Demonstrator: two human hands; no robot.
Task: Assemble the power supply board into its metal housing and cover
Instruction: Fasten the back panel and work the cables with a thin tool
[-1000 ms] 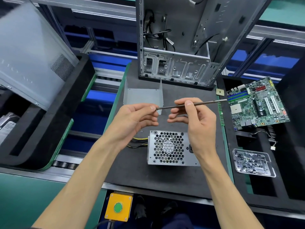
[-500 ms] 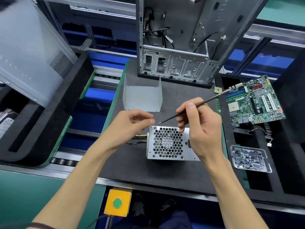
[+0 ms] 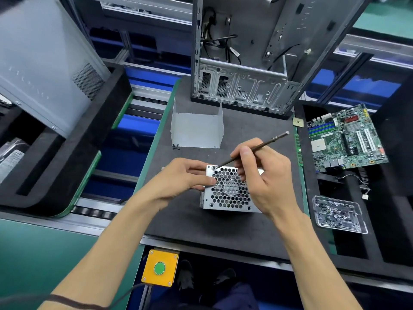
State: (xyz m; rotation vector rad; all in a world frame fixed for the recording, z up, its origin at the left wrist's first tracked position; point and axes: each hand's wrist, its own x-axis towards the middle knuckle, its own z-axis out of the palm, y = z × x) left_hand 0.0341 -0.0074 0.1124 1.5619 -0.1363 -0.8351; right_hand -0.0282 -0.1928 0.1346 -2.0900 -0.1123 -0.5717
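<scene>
Right hand [image 3: 263,180] is pinching the driver [image 3: 252,149], tip seating in the screw [image 3: 214,168] at the housing [image 3: 228,193] 11 o'clock corner; left hand [image 3: 185,177] fingers are gripping the housing, which should be kept from shifting, shaft in line with the screw.

My right hand [image 3: 262,175] covers the right side of the power supply housing [image 3: 228,191]; my left hand [image 3: 181,177] hides its left edge. The tip of the driver shaft [image 3: 252,151] meets the housing's far-left corner, where the screw is too small to tell. The fan label behind the grille is illegible. Far-left of the housing, small screws [image 3: 176,147] blur together. The computer chassis [image 3: 241,63] beyond the housing is cut off by the top edge.
</scene>
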